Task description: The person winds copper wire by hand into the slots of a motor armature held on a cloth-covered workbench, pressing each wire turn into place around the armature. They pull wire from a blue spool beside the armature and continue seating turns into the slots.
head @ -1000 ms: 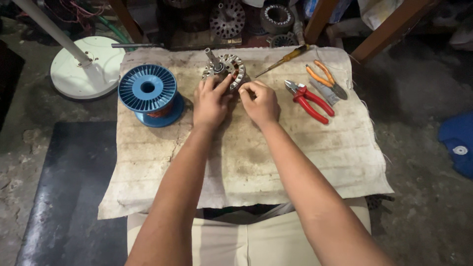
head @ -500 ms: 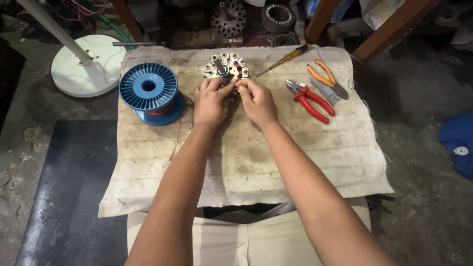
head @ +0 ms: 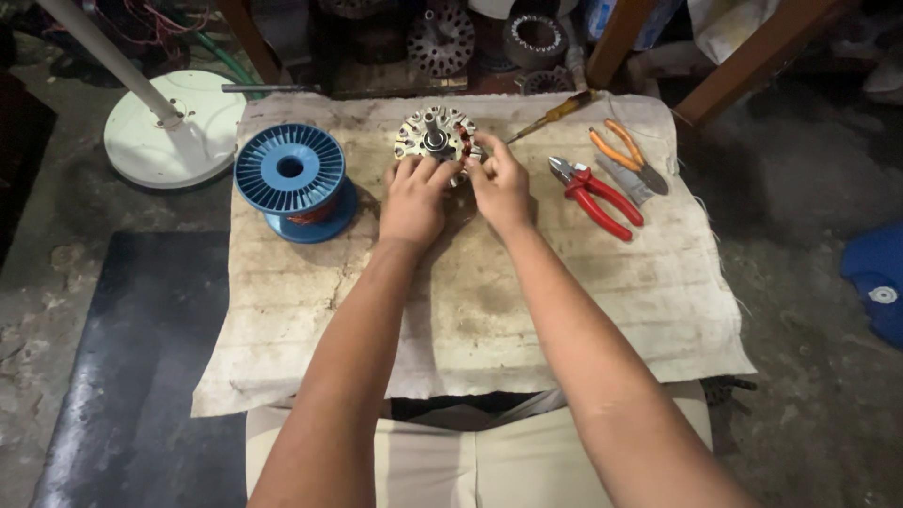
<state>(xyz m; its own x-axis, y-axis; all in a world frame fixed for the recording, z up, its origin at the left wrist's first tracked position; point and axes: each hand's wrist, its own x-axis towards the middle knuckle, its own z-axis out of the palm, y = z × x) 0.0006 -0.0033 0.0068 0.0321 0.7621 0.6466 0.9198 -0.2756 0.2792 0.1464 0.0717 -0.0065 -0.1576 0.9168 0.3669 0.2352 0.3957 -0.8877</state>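
A round metal motor stator [head: 434, 134] with a centre shaft and slotted teeth lies flat on a stained cloth [head: 470, 310]. My left hand [head: 415, 199] grips its near edge with the fingers curled over the rim. My right hand [head: 499, 184] holds the stator's right side, thumb and fingertips pinched at a slot. Both forearms reach straight out from the bottom of the view. Whether a wire is between the fingers is too small to tell.
A blue spool of copper wire [head: 293, 179] stands left of the hands. Red-handled pliers [head: 594, 194], orange-handled cutters [head: 628, 154] and a screwdriver [head: 555, 113] lie to the right. A white fan base [head: 174, 127] sits at far left, motor parts [head: 442, 39] behind the cloth.
The stator has turned from tilted on its side to lying flat with the shaft up. Both hands stayed on it and shifted slightly.
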